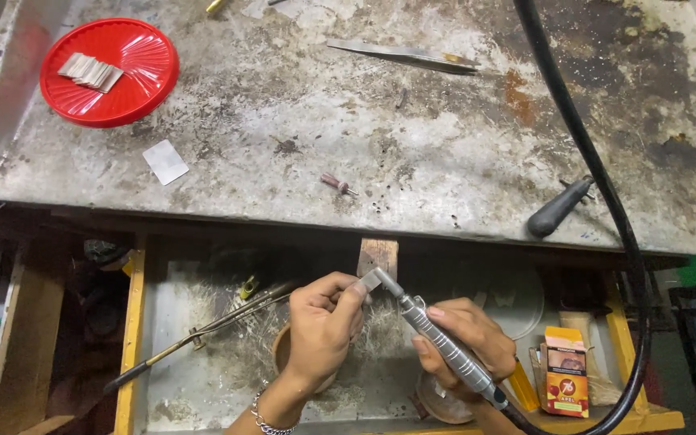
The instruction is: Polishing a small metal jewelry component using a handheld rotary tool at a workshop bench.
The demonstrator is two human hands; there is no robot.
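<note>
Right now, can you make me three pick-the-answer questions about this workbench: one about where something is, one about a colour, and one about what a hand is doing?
1. Where is the tweezers?
A. top of the bench
B. in the drawer
C. on the plate

2. What colour is the plate?
A. blue
B. red
C. green

3. What is the right hand doing?
A. resting open
B. holding a grinding tool
C. pointing

Answers:
1 A, it lies on the metal bench near the far edge.
2 B, it is plainly red.
3 B, its fingers wrap the tool, while the left hand pinches a small metal piece.
</note>
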